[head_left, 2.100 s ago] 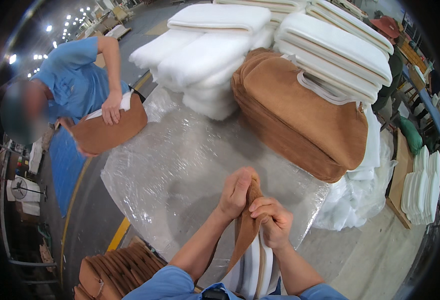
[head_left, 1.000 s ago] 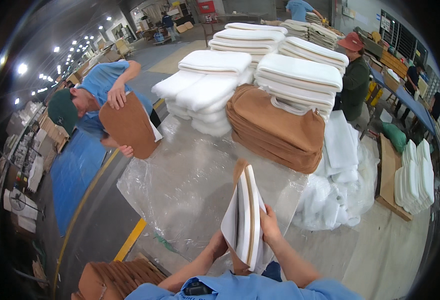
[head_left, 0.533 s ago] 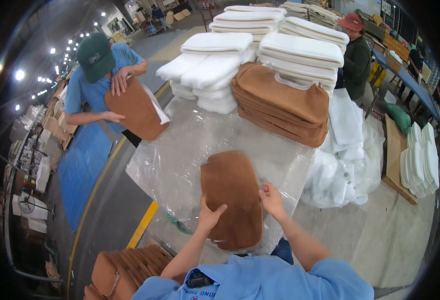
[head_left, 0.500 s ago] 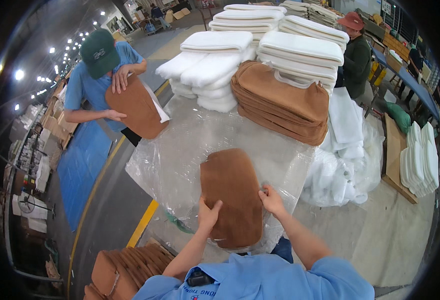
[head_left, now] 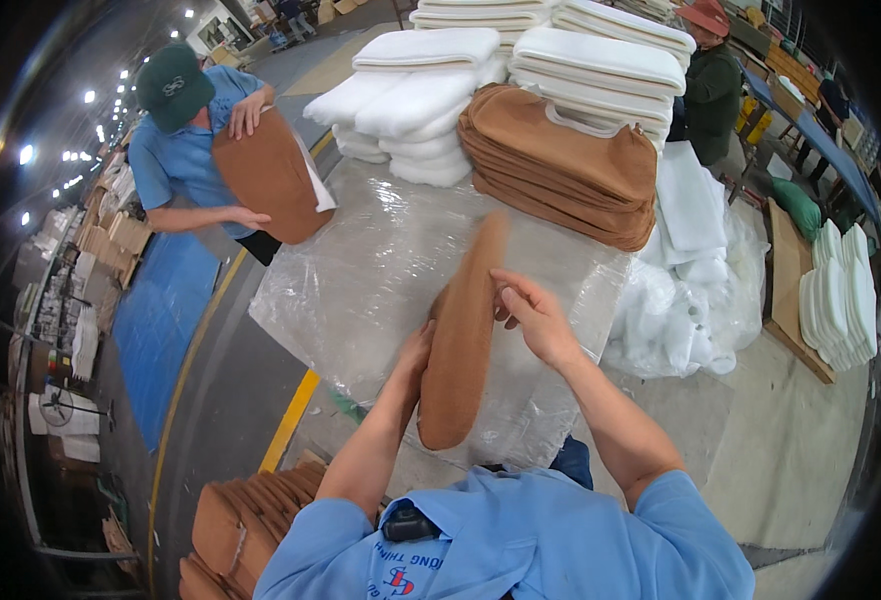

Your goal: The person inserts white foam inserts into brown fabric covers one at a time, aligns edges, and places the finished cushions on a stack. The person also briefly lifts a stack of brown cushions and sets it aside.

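Note:
A brown fabric-covered cushion stands tipped up on its long edge above the plastic-covered table, its narrow side toward me. My left hand grips it from the left, the fingers partly hidden behind the cushion. On the other side, my right hand has its fingers bent in, with the fingertips at the cushion's upper right edge.
A stack of brown covers lies at the table's far side, beside piles of white padding. A co-worker at the left holds another brown cushion. More brown cushions are stacked at lower left. Bagged white material sits right of the table.
The cushion has gone from lying flat to tipped up on its edge. My right hand has moved up along its right side; my left hand has also risen with it.

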The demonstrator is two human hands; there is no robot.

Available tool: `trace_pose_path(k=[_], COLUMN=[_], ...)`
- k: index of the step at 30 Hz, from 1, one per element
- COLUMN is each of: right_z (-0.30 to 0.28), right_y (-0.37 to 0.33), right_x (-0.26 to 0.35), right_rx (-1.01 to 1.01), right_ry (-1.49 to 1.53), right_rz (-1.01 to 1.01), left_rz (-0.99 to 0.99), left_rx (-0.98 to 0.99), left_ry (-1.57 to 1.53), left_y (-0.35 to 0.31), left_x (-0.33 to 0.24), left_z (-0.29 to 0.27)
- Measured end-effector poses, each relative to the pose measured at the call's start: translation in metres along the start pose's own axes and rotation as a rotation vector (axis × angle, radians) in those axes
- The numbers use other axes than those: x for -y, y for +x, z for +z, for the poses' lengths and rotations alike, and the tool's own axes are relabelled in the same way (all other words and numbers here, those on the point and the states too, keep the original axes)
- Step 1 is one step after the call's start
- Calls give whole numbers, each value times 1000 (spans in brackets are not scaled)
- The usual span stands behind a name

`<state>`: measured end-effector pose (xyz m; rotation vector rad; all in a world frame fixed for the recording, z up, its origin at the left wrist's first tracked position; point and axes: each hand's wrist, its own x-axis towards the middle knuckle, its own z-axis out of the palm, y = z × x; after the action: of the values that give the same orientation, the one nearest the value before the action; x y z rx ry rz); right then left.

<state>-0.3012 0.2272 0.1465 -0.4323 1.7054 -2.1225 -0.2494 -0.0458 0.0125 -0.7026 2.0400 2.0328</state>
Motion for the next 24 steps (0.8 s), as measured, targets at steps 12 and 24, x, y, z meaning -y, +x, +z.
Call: trace_pose_path(k=[12, 24], right_z=[-107, -131], right_y=[20, -13], right_x=[-7, -43], right_rx=[-514, -1046], right_ry=[-162, -313], right_rz=[-188, -246], left_rz=[-511, 58], left_rx=[743, 292], left_ry=[-198, -231], left_y=[-39, -104], left_x=[-8, -47], left_z=[45, -59])
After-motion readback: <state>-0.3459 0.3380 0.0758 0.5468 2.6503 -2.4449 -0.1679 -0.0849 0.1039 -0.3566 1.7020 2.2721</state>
